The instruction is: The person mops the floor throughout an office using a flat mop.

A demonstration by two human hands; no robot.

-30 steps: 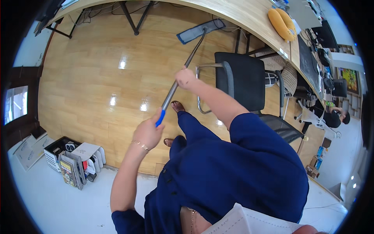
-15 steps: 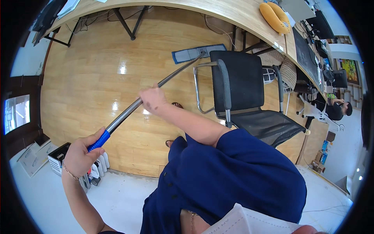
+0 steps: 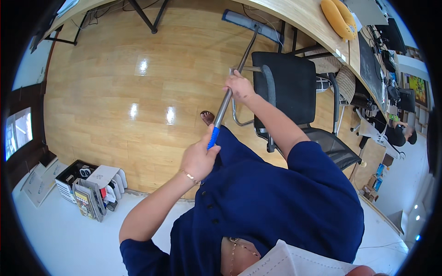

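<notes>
- Since the earlier frame the mop [image 3: 237,69] has swung forward: its flat head [image 3: 246,22] now lies on the wooden floor [image 3: 115,92] beside the curved desk edge [image 3: 299,18], and the left hand has come in towards the body.
- The left hand [image 3: 199,158] is clamped on the blue grip [image 3: 212,136] at the handle's near end.
- The right hand [image 3: 239,87] is closed round the metal shaft higher up, well apart from the left.
- A black office chair [image 3: 290,87] stands just right of the shaft.
- A rack of files [image 3: 92,193] sits at the floor's near left edge.
</notes>
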